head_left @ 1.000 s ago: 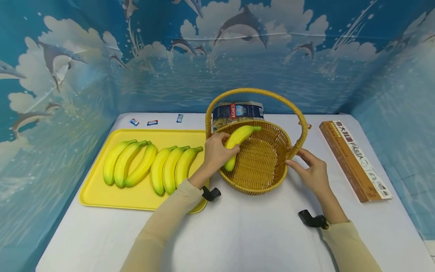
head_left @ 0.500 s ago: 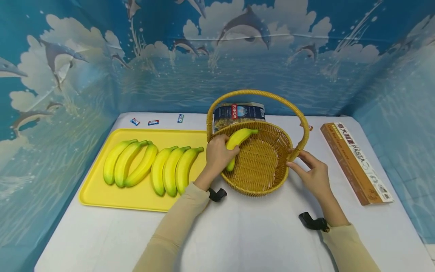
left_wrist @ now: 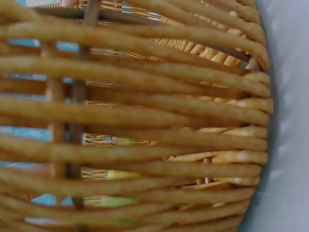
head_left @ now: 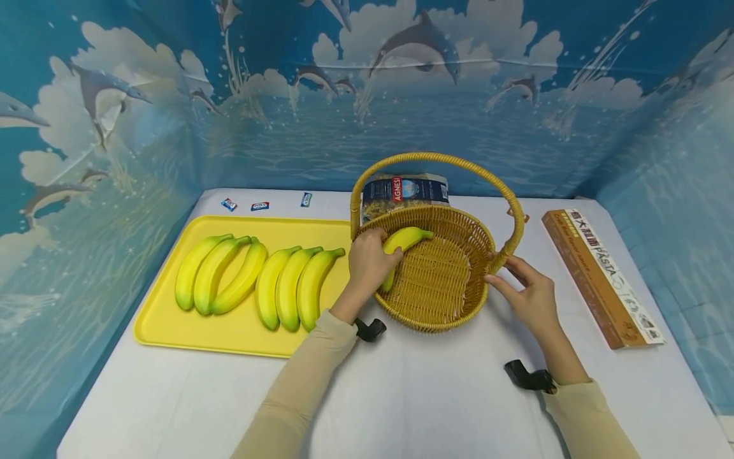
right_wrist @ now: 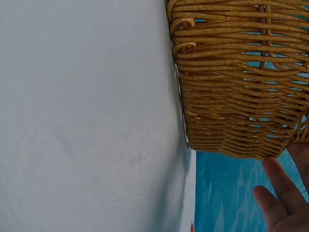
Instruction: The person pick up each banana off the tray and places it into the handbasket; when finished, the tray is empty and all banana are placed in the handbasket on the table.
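Overhead, the left hand (head_left: 369, 260) curls around a yellow, green-tipped banana (head_left: 401, 244), lowering it into the round woven wicker basket (head_left: 453, 312) — just above the floor, near the left wall. The right hand (head_left: 530, 294) rests relaxed, straight fingers against the far rim, likely steadying it. Six more bananas (head_left: 252, 280) lie on the yellow plastic tray (head_left: 166, 325) beside it.

Left wrist: only wicker weave (left_wrist: 145, 111) — fingers hidden.

Right wrist: loose fingertips (right_wrist: 282, 193) beside the basket wall (right_wrist: 231, 87).
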The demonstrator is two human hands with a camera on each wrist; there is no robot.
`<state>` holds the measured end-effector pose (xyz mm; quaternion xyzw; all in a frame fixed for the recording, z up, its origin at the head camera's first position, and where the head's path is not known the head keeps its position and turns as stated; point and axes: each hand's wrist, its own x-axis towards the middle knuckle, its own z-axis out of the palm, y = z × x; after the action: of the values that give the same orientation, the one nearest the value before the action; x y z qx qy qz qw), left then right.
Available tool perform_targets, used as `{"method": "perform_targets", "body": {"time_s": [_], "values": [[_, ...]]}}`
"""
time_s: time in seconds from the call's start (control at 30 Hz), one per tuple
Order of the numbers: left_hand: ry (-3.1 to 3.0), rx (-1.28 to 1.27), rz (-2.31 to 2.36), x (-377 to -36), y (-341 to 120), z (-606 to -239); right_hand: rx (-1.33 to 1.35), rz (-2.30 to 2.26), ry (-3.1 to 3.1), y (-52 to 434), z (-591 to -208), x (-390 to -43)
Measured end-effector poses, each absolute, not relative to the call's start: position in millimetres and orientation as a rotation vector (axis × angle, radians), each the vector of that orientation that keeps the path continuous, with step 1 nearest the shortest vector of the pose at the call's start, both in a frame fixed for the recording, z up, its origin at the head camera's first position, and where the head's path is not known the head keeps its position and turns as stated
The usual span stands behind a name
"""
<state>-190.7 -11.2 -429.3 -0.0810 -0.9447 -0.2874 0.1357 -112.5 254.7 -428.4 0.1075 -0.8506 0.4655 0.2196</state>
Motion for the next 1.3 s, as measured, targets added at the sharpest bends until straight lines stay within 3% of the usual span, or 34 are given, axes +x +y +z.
{"method": "perform_targets", "body": {"time_s": [0.4,0.73,0.87,1.3], "values": [[-2.711,-0.344,-1.098,-185,-23,-424,0.295,1.295,-2.354,247,-421,-109],[-2.472,-0.474,-1.376,-140,-91,-380,0.295,1.306,-2.323,254,-432,-115],[-2.336,-0.306,-1.334,-137,-143,-374,0.306,1.304,-2.323,249,-423,-112],[-2.176,0.388,-1.188,-130,-289,-387,0.274,1.316,-2.333,268,-456,-123]]}}
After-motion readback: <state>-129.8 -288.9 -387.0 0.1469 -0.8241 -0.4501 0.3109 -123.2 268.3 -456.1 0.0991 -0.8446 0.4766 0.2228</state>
